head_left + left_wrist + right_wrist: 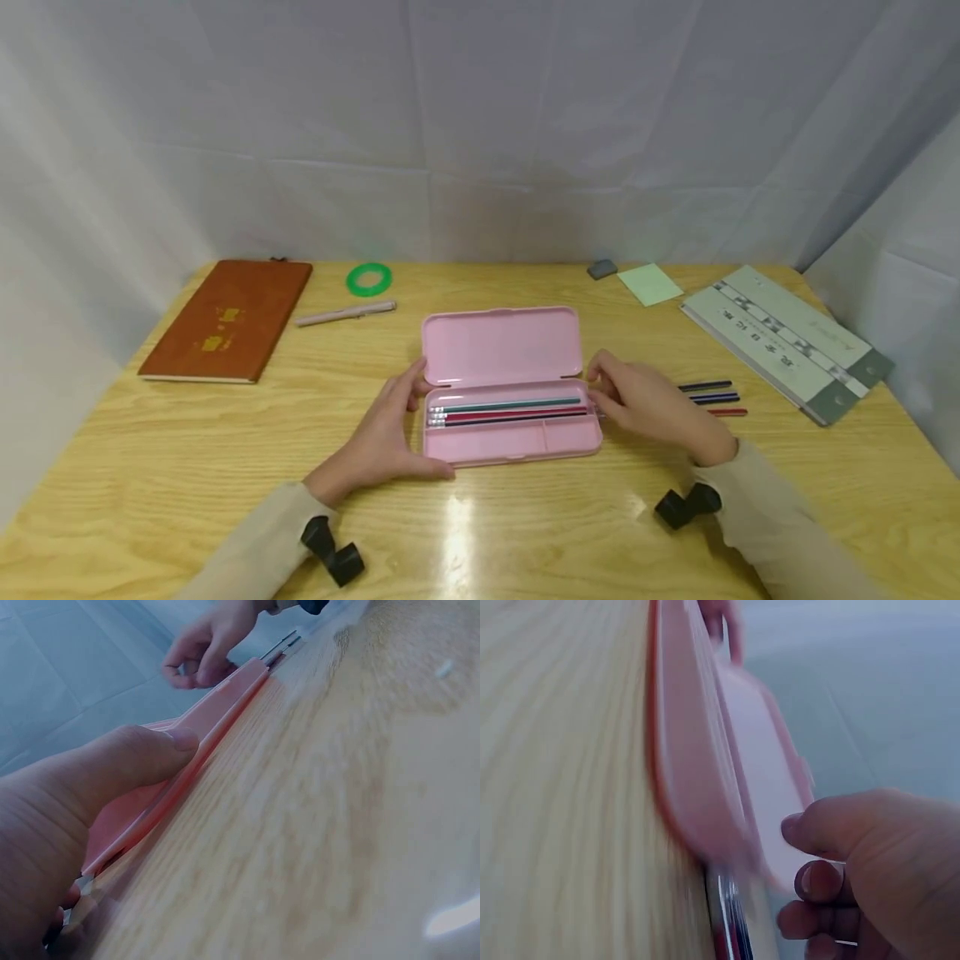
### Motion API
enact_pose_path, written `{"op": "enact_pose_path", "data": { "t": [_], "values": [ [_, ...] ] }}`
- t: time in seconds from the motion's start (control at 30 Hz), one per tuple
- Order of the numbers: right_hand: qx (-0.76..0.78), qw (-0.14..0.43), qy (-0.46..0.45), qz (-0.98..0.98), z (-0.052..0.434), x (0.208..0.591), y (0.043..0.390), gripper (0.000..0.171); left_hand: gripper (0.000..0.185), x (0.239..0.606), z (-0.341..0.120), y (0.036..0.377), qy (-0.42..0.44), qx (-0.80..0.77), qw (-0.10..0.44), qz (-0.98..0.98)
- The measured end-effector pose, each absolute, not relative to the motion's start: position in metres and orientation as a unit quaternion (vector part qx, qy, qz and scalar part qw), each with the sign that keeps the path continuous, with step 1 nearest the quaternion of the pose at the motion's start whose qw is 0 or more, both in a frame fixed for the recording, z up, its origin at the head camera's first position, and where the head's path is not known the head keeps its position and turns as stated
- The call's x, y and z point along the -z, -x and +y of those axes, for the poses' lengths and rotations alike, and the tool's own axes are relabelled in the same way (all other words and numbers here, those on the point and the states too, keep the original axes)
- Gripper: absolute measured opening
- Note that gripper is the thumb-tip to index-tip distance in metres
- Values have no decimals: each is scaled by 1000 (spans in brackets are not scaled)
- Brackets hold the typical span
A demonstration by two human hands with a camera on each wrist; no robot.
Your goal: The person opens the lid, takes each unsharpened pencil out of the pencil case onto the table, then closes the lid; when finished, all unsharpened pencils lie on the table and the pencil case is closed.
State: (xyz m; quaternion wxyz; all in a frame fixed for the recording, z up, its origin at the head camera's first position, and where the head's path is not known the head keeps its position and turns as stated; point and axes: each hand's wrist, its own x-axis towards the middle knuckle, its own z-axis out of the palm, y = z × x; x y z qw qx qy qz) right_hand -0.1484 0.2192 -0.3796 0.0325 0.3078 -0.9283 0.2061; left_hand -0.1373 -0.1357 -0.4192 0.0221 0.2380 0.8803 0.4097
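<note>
A pink pencil case [510, 392] lies open and flat on the table, lid [501, 343] tipped back, with three pencils [506, 412] in green, red and dark blue lying side by side in its tray.

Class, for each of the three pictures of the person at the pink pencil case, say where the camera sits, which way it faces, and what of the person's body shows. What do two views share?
Head: worn above, faces forward and down at the wooden table; shows both forearms, left hand and right hand flanking the open pink pencil case.
Left wrist: low by the tabletop, faces along the case's edge; shows the left thumb, with the right hand beyond.
Right wrist: low at the case's end, faces along it; shows curled right fingers.
Shared: all three show the case.
</note>
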Motion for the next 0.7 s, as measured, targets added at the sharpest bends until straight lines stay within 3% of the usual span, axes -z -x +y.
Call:
{"op": "enact_pose_path", "data": {
  "t": [0.23,0.53,0.7],
  "values": [
    [-174,-12,-350,-920,179,383,163,10,139,419,-136,137,-239,-405,19,882],
    [-100,20,-341,-935,158,380,164,7,137,418,-135,137,-238,-413,25,879],
    [-113,49,-316,-941,178,368,155,9,138,420,-136,137,-233,-413,21,880]
  ]
}}
